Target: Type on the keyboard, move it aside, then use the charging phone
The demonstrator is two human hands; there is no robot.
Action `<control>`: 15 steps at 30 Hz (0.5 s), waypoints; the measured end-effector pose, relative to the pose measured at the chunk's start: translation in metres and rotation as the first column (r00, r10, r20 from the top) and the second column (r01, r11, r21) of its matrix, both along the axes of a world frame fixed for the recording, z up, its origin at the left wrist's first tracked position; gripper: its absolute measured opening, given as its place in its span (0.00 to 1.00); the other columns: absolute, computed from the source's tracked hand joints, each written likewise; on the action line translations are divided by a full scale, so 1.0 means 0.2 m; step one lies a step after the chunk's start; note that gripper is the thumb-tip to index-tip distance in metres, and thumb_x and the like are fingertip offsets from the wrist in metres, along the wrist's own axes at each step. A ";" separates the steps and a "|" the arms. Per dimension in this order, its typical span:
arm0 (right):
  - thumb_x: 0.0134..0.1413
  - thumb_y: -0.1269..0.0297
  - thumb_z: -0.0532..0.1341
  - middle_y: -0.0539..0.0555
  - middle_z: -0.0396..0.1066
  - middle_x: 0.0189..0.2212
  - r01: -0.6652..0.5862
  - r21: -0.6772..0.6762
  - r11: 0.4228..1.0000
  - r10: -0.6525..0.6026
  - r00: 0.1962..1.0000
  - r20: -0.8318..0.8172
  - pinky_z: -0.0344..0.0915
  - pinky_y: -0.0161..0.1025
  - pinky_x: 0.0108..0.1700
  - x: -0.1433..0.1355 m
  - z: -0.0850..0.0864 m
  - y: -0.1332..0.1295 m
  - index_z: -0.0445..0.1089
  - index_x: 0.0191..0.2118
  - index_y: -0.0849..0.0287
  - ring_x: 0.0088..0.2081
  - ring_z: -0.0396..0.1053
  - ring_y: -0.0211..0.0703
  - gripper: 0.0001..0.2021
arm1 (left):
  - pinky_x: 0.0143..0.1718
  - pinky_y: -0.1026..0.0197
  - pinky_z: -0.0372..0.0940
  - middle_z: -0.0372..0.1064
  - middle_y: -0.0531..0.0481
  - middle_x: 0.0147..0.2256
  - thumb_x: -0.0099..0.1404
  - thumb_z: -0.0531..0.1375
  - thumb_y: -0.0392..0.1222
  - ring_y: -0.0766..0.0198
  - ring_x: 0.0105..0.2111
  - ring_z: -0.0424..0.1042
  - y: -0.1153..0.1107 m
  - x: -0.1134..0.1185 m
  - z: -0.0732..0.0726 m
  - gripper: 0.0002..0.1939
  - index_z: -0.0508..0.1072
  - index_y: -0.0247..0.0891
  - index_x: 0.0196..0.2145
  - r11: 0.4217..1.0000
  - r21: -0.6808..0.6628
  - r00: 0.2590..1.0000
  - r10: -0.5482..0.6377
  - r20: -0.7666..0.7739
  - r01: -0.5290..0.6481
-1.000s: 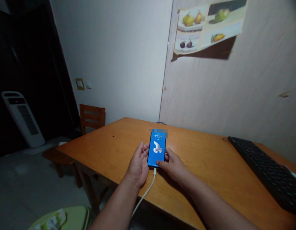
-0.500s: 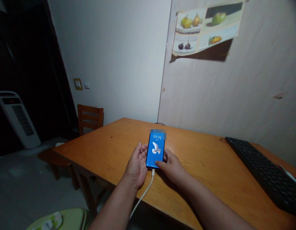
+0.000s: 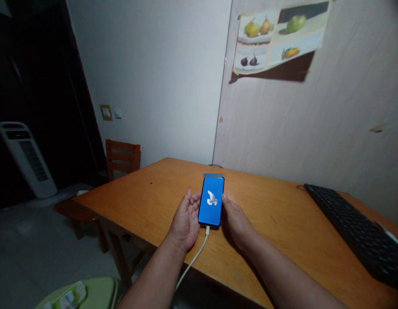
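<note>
A phone (image 3: 211, 206) with a lit blue screen and a white dove picture is held above the wooden table (image 3: 266, 206). A white cable (image 3: 196, 257) is plugged into its bottom edge and runs down past the table's front edge. My left hand (image 3: 186, 219), palm up, lies at the phone's left side, its fingers partly curled and reaching the phone's edge. My right hand (image 3: 238, 221) grips the right side, thumb along the edge and the other fingers hidden behind the phone.
On the right lies a black keyboard (image 3: 353, 231). A wooden chair (image 3: 123, 156) stands behind the table's left side, with a brown stool (image 3: 75, 211) lower down. A green lid-like surface (image 3: 101, 289) is at the bottom left, and a white tower appliance (image 3: 28, 159) stands far left.
My right thumb has moved off the lower screen to the phone's right edge. The clock digits are gone from the screen, and the dove remains.
</note>
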State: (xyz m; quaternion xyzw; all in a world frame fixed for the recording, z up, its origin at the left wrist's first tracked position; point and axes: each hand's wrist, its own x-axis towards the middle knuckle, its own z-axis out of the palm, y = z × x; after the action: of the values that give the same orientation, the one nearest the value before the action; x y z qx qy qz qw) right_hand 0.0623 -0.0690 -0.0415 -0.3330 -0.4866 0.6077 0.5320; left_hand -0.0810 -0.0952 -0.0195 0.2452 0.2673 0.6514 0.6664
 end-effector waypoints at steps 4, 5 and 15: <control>0.58 0.37 0.59 0.56 0.80 0.44 -0.050 -0.062 0.997 0.039 0.986 -0.163 0.72 0.47 0.46 -0.03 -0.01 0.00 0.75 0.51 0.53 0.46 0.76 0.52 0.27 | 0.45 0.54 0.72 0.75 0.38 0.43 0.69 0.57 0.57 0.53 0.44 0.77 0.00 0.02 0.00 0.23 0.72 0.32 0.46 1.000 -0.008 1.000 -0.011 -0.002 0.011; 0.58 0.38 0.60 0.56 0.80 0.45 -0.063 -0.064 0.996 0.050 0.979 -0.195 0.72 0.47 0.46 -0.03 0.00 0.00 0.75 0.52 0.53 0.46 0.76 0.52 0.27 | 0.46 0.54 0.72 0.75 0.38 0.43 0.69 0.57 0.57 0.53 0.44 0.77 0.00 0.02 0.00 0.23 0.73 0.32 0.46 1.000 -0.013 1.000 -0.010 -0.001 0.010; 0.64 0.41 0.54 0.56 0.80 0.45 -0.076 -0.135 0.988 0.030 0.948 -0.316 0.72 0.48 0.50 -0.03 0.05 -0.02 0.75 0.50 0.56 0.48 0.77 0.52 0.25 | 0.54 0.52 0.67 0.77 0.38 0.44 0.71 0.55 0.56 0.52 0.51 0.74 -0.02 0.08 0.01 0.24 0.75 0.32 0.48 0.998 0.050 1.000 -0.024 -0.019 0.025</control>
State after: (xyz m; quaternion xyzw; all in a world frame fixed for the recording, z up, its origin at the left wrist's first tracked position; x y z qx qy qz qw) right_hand 0.0571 -0.0740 -0.0319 -0.2571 -0.3591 0.7008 0.5602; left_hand -0.0643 -0.1000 -0.0179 0.2711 0.2537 0.6476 0.6654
